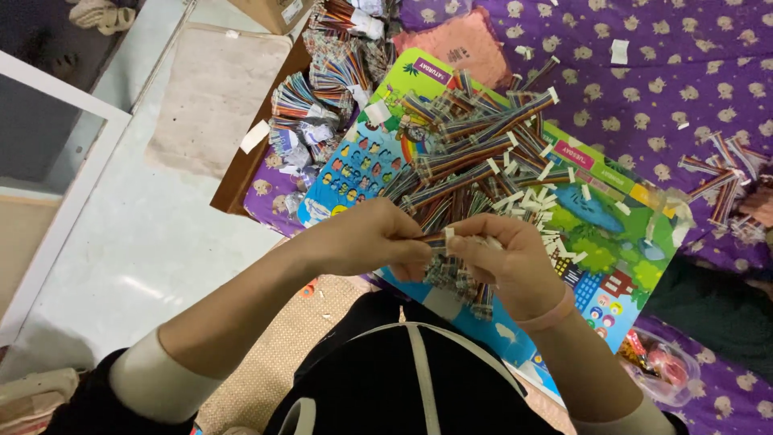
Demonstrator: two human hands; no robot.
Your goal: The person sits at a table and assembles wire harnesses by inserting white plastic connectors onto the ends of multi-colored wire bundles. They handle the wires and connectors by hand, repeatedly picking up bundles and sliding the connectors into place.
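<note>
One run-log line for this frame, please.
left hand: pinching ribbon-cable bundle | right hand: gripping same bundle | below: cable pile on colourful board

1. This looks like a home turned into a small piecework spot, probably a bedroom or living room, though little of the room shows.
2. A purple patterned bedsheet [684, 89] covers the work surface.
3. A colourful children's board [600, 242] serves as a tray.
4. Heaps of rainbow ribbon cable bundles [471, 153] lie sorted on it.
5. A cardboard box [270, 12] stands on the pale floor [153, 242].
</note>
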